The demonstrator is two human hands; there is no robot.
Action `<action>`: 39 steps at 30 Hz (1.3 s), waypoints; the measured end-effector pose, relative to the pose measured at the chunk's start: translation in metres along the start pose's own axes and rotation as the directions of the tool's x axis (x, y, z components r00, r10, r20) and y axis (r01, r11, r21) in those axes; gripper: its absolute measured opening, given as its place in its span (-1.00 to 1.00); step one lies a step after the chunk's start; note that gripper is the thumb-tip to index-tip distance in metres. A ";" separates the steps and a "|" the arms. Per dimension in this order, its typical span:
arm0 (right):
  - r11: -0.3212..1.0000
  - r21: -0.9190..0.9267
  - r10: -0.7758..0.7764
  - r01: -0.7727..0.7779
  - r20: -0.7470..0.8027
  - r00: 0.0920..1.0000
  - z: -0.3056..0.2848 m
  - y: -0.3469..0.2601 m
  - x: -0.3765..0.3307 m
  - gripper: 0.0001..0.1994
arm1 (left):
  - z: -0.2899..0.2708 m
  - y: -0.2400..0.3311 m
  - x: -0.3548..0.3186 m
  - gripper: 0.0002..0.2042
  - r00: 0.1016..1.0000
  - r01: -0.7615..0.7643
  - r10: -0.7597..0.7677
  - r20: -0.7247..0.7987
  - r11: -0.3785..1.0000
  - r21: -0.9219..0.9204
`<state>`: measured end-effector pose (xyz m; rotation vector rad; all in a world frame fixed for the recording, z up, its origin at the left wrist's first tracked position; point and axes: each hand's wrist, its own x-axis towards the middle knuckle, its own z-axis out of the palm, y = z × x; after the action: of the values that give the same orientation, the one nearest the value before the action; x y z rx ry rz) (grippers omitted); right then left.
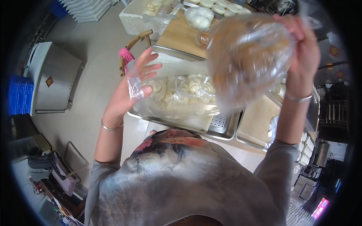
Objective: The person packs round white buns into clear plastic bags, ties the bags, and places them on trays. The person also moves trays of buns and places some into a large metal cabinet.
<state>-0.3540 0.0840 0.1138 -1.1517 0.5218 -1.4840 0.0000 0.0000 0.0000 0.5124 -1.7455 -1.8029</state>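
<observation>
My right hand (pixel 304 56) is closed on the top of a bulging clear plastic bag (pixel 250 56), raised over the right side of the trays. Brown food fills the bag, too smeared by motion to name. My left hand (pixel 132 84) is open, fingers spread, with a crumpled strip of clear plastic (pixel 134 87) across its palm near the thumb. Just right of that hand, clear bags of pale coiled dough (pixel 177 91) lie in a metal tray (pixel 166 119), two of them visibly knotted at the top.
A wooden board (pixel 177 35) lies beyond the tray, with a bag of white pieces (pixel 200 18) on it. Farther back stands a tray of white oval buns (pixel 218 8). At left are a bamboo chair (pixel 141 35), a steel cabinet (pixel 56 83) and a blue crate (pixel 20 96).
</observation>
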 end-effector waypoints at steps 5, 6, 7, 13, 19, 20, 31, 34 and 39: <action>0.974 -0.220 -0.089 -0.063 -0.618 0.781 -0.002 0.135 -0.024 -0.75 | 0.006 -0.009 0.001 0.05 0.989 -0.134 0.142 -0.046 0.980 0.144; 0.998 -0.057 -0.068 0.040 -0.659 0.749 -0.005 0.161 -0.024 -0.74 | 0.005 -0.006 -0.001 0.04 0.988 -0.131 0.142 -0.051 0.975 0.181; 0.990 -0.051 -0.130 0.130 -0.681 0.721 -0.011 0.180 -0.031 -0.77 | 0.007 -0.008 -0.004 0.03 0.987 -0.130 0.145 -0.063 0.971 0.198; 0.746 -0.597 -0.083 -0.294 -0.522 0.849 0.027 0.257 -0.097 -0.93 | 0.022 -0.020 -0.011 0.07 0.998 -0.001 0.018 -0.056 0.960 0.281; 0.681 -0.691 0.524 -0.242 0.229 0.820 -0.023 0.117 -0.088 -0.84 | 0.022 -0.015 -0.014 0.19 0.980 0.077 0.001 -0.197 0.919 0.386; 0.734 -0.579 0.478 -0.355 0.070 0.876 -0.047 0.097 -0.078 -0.85 | 0.025 -0.015 -0.015 0.24 0.971 0.119 -0.033 -0.236 0.924 0.362; 0.586 -0.260 0.395 -0.768 -0.736 0.550 -0.427 0.284 0.058 -0.55 | 0.056 -0.020 -0.011 0.30 0.861 0.418 -0.139 -0.489 0.742 0.525; 0.668 -0.242 0.414 -0.704 -0.665 0.621 -0.467 0.313 0.066 -0.56 | 0.044 -0.029 -0.010 0.22 0.887 0.386 -0.087 -0.453 0.676 0.627; 0.336 -0.505 0.601 -0.795 -0.535 0.594 -0.478 0.348 0.096 -0.65 | 0.025 -0.024 -0.009 -0.20 0.898 0.437 -0.218 -0.382 0.543 0.718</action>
<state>-0.5864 -0.2282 -0.3413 -1.0414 1.6890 -0.5863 -0.0122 0.0251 -0.0226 1.4597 -2.3178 -0.9633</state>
